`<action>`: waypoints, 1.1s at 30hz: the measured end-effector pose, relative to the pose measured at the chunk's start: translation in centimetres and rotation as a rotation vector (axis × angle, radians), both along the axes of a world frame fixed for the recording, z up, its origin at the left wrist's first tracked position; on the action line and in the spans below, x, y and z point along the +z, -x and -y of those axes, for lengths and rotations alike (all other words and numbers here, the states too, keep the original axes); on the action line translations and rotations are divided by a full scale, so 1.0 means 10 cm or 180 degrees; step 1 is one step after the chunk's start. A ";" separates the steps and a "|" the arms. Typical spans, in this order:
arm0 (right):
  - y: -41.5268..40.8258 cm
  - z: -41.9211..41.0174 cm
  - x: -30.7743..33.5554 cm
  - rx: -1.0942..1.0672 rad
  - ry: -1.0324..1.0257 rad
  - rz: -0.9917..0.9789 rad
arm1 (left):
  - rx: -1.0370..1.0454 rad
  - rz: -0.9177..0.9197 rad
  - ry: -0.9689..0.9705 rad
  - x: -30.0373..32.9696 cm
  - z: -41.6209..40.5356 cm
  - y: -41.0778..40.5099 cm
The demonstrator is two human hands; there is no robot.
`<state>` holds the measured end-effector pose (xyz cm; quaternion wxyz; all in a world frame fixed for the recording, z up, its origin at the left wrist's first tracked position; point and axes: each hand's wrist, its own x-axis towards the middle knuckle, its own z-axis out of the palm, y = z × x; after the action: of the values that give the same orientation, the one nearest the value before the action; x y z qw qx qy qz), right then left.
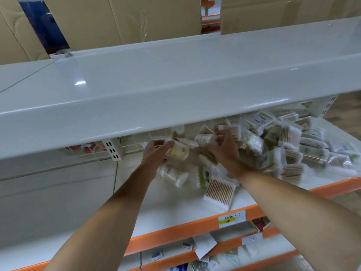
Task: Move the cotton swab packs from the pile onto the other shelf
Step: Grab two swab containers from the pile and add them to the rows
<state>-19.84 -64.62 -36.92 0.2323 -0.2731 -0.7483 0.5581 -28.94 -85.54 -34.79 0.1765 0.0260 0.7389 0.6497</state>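
While both arms reach under the white metal upper shelf, the left hand curls its fingers round a clear cylindrical swab tub. The right hand pinches another tub at the pile of bagged cotton swab packs.

Both bare arms stretch far forward. The left hand curls its fingers round a cylindrical pack; the right hand grips another.

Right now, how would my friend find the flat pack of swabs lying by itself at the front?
Look at the white shelf with the orange front edge, under the wide grey shelf. At the near end of the big pile of swab packs, just in front of the right hand's wrist, lies a flat square pack. Its tan sticks lie in one neat row, unlike the round tubs beside it.
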 end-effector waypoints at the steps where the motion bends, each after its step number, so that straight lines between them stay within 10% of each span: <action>1: -0.03 -0.03 0.01 -0.0042 0.0165 -0.0042 | 0.0013 0.0081 -0.0077 0.01 0.00 0.00; 17: -0.33 0.15 0.18 0.1867 0.3392 -0.0557 | -0.0665 0.0399 -0.0896 0.22 -0.11 -0.33; 33: -0.24 0.42 0.50 0.2401 0.1758 -0.0062 | -0.0184 -0.0022 -0.0447 0.31 0.42 -0.33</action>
<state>-17.40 -68.87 -31.96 -0.0613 -0.0283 -0.6165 0.7844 -25.63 -89.76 -31.72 0.1905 0.0619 0.6911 0.6945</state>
